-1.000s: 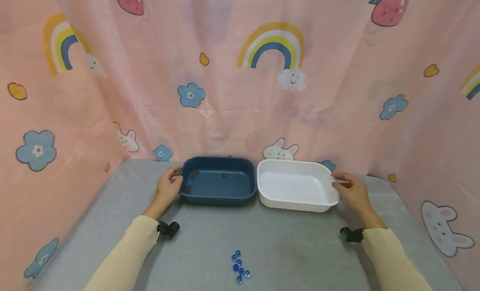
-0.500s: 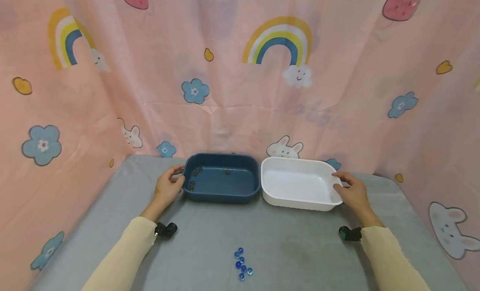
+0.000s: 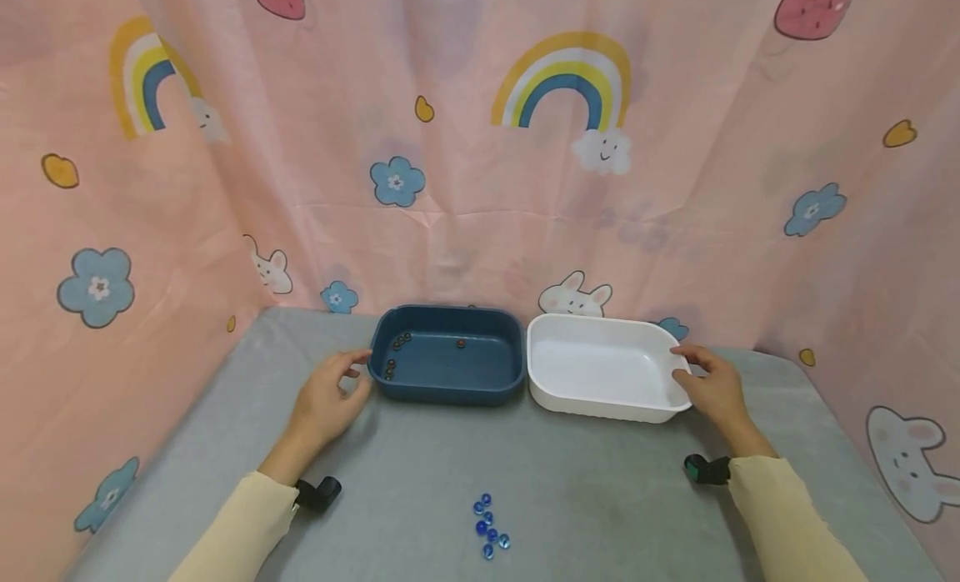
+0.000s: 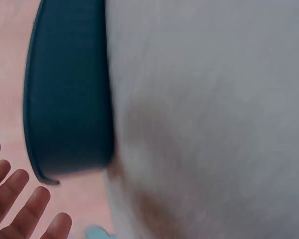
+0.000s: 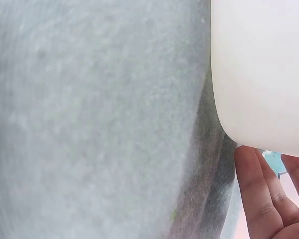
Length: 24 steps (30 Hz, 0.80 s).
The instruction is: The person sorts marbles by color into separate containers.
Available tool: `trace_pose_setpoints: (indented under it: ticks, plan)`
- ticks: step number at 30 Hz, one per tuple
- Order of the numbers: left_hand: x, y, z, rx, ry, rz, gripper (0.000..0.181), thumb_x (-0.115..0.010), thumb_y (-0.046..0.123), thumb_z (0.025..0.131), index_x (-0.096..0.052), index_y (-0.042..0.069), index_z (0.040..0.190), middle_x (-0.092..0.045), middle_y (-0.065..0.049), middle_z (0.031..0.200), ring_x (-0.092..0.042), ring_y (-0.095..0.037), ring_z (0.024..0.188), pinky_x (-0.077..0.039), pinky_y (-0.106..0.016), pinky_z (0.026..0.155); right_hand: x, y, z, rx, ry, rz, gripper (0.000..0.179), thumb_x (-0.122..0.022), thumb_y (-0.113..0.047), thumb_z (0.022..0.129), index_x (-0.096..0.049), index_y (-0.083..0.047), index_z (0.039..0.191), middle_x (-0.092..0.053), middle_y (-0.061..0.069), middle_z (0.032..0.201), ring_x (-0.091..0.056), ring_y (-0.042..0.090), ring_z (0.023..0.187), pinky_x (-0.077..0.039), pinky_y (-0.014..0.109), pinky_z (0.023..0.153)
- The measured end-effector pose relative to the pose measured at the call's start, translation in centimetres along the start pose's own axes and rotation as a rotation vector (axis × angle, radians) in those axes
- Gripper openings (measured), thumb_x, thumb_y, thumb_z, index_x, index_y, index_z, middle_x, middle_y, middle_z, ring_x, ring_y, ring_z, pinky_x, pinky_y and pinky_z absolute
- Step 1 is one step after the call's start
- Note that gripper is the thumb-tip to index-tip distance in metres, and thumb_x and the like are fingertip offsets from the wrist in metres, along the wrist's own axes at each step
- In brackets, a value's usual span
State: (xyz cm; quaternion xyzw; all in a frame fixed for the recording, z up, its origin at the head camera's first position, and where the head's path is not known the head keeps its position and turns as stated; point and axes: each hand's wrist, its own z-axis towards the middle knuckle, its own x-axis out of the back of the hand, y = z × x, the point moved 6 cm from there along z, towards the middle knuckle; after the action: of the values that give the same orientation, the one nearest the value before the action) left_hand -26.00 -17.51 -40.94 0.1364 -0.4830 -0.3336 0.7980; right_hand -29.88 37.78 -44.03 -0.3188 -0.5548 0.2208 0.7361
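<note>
My left hand (image 3: 326,407) stands off the left end of a dark blue baking dish (image 3: 450,394), its fingers loosely bent and holding nothing. In the left wrist view its spread fingers (image 4: 32,211) are apart from the dish's end wall. Several small brown beads or marbles (image 3: 391,370) lie inside this dish, mostly at its left end, with one reddish one (image 3: 461,343) nearer the middle. At the right end of a white baking dish (image 3: 600,373), my right hand (image 3: 716,390) touches the rim with extended fingers (image 5: 254,189). The two dishes stand side by side, very close together.
Several blue glass marbles (image 3: 488,518) lie in a loose cluster on the grey tablecloth (image 3: 585,482), near the front. A pink patterned curtain (image 3: 450,257) hangs right behind the dishes and along both sides.
My left hand has come away from the blue dish, moving slightly left and toward me. The right hand stays at the white dish. The whole head view has shifted slightly.
</note>
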Motion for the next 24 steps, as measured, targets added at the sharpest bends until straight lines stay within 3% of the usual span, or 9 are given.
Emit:
trace_pose_setpoints:
  ticks: [5,12,24]
  plan:
    - [-0.3,2.2,-1.4,-0.056,-0.038,0.012,0.037,-0.068,0.011,0.082,-0.066,0.01,0.119,-0.069,-0.003,0.106,-0.064,-0.017,0.09,-0.052,-0.033,0.066,-0.2,0.1,0.0,-0.055,-0.016,0.003,0.039,-0.055,-0.008,0.09,-0.057,0.002,0.128,-0.049,0.029,0.136,-0.043,0.046,0.127,-0.037,0.061,0.1]
    - [-1.7,4.0,-2.4,-0.075,-0.1,-0.088,0.035,-0.07,0.009,0.081,-0.068,0.012,0.116,-0.069,0.001,0.105,-0.064,-0.017,0.09,-0.051,-0.027,0.066,-0.3,0.2,-0.1,-0.077,-0.003,0.012,0.038,-0.053,-0.009,0.092,-0.056,0.001,0.128,-0.048,0.028,0.138,-0.043,0.045,0.127,-0.038,0.06,0.101]
    - [-4.7,5.8,-4.0,0.013,-0.283,-0.263,0.033,-0.067,0.008,0.083,-0.067,0.011,0.116,-0.069,-0.002,0.106,-0.065,-0.013,0.086,-0.054,-0.029,0.071,-0.5,0.4,0.0,-0.133,-0.025,0.031,0.039,-0.053,-0.013,0.093,-0.056,-0.002,0.13,-0.047,0.026,0.14,-0.039,0.046,0.132,-0.027,0.067,0.105]
